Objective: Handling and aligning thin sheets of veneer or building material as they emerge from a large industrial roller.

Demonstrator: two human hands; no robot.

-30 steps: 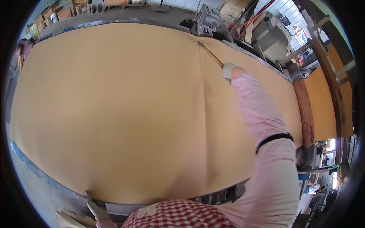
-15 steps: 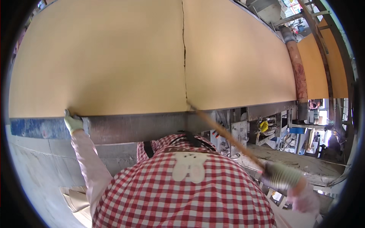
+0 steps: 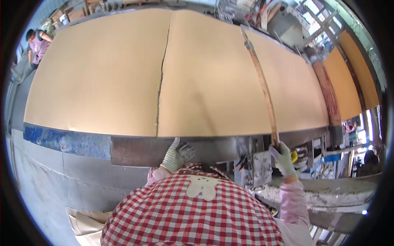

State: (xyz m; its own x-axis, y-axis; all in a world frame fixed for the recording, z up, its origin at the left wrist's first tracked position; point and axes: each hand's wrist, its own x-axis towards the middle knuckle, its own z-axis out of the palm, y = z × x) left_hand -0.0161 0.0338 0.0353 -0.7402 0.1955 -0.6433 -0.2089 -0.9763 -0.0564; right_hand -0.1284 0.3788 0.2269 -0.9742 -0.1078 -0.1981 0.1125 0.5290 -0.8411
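Note:
A broad tan sheet (image 3: 102,78) covers the work table. From its far edge down to the near edge runs a dark, uneven split (image 3: 161,78). My right hand (image 3: 283,160), in a pale glove, is closed around the near end of a long wooden stick (image 3: 262,82). The stick slants away over the sheet's right part, and its narrow darker tip points to the far edge. My left hand (image 3: 175,156), gloved too, is by the table's near edge, just right of the split. Its thumb points up, its fingers are spread, and nothing is in it.
A reddish-brown roller (image 3: 326,88) crosses the table's right end, with an orange-tan sheet (image 3: 342,82) beyond. Along the near side runs a metal edge (image 3: 135,151). Folded tan sheets (image 3: 88,223) lie low at left. Another person (image 3: 39,46) is at the far left.
My left hand has left the sheet's edge at left and come right, near the split. My right hand has swung the stick from the split's near end to point far across the sheet.

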